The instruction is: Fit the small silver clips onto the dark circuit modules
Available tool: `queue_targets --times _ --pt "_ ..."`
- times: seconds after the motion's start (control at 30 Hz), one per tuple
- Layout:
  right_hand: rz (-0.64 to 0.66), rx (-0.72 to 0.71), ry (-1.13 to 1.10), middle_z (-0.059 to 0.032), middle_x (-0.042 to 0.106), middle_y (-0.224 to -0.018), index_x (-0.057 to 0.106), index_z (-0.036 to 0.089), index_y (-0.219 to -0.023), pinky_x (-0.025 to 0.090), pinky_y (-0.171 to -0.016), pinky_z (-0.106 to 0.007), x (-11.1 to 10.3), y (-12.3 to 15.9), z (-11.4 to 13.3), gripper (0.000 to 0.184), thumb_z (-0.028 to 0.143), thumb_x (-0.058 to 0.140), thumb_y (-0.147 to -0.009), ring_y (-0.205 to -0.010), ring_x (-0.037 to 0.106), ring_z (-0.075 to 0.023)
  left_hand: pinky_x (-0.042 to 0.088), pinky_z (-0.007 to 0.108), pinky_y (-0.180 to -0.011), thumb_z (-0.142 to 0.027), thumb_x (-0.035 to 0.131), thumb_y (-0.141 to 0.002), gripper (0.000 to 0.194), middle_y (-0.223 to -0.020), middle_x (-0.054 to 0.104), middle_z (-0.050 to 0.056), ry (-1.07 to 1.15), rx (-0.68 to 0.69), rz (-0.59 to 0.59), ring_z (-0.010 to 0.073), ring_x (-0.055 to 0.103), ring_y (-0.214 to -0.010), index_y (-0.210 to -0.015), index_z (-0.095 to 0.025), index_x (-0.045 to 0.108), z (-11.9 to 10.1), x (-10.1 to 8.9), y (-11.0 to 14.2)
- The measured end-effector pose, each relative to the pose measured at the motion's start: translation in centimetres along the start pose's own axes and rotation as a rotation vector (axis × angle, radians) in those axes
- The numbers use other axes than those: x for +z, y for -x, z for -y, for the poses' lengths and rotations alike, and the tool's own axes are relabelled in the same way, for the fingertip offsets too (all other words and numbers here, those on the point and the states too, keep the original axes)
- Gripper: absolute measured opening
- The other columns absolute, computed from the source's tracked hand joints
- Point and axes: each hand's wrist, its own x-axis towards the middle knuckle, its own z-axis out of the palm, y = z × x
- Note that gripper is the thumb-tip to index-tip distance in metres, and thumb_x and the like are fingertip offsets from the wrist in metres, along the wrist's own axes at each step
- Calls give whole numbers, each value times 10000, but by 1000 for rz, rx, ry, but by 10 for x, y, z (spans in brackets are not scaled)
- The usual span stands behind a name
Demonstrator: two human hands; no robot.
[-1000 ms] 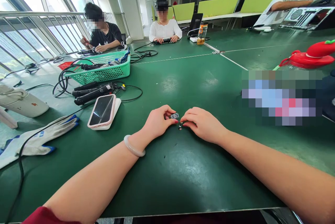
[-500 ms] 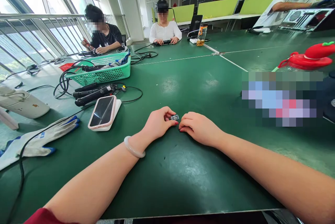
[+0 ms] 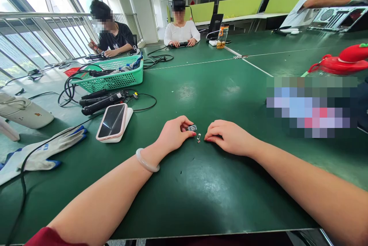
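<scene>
Between thumb and fingers, my left hand (image 3: 174,135) grips a small flat circuit board (image 3: 192,127), dark with light markings. Just right of it on the green table (image 3: 212,184) lies a tiny rectangular piece with a pale frame (image 3: 198,136). Slightly nearer sits a tiny reddish bit (image 3: 198,141). My right hand (image 3: 227,136) rests to the right of these bits, apart from them, with its fingers curled and the thumb pressed close. Whatever its fingertips may hold is hidden.
A phone (image 3: 112,120) lies on a white box to the left. Beyond are black handheld devices (image 3: 105,102) with cables and a green basket (image 3: 115,79). Work gloves (image 3: 48,150) and a white cup (image 3: 25,110) stand further left. Several people sit around the table.
My right hand has moved right, away from my left hand, uncovering the tiny framed piece and reddish bit on the table. My left hand stays in place with the board.
</scene>
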Motion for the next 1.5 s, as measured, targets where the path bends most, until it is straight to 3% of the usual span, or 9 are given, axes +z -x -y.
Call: queue_targets --times 0.23,0.6,0.93,1.23,1.5 --pt "-32 1 15 -23 662 -866 691 215 -872 474 -794 -322 9 -3 9 104 249 597 -842 -852 591 -173 433 253 -635 -303 718 -676 247 -724 621 -17 2 -17 16 120 544 -657 -882 -194 637 -1 -1 0" --pt "-56 -75 228 -32 618 -785 640 181 -768 450 -704 -298 21 -11 12 177 164 502 -879 -746 562 -164 449 258 -649 -250 698 -681 209 -753 641 -8 8 6 19 122 555 -671 -871 -189 637 -1 -1 0" --pt "-312 -84 163 -60 620 -835 600 180 -799 460 -710 -300 15 -9 17 198 135 430 -889 -774 554 -174 463 265 -685 -304 750 -638 247 -761 660 -6 113 37 114 134 584 -715 -833 -193 648 -4 2 3" --pt "-311 -65 174 -62 635 -854 624 188 -794 465 -719 -309 16 -10 16 192 183 461 -896 -786 569 -177 466 264 -681 -281 749 -629 233 -762 656 -9 127 57 139 130 579 -710 -823 -192 657 -8 2 4" --pt "-313 17 -11 -41 628 -853 628 192 -809 467 -716 -289 11 -8 16 155 186 493 -885 -769 566 -152 465 263 -695 -282 758 -631 240 -762 662 -9 158 55 135 127 585 -720 -828 -191 655 -7 2 4"
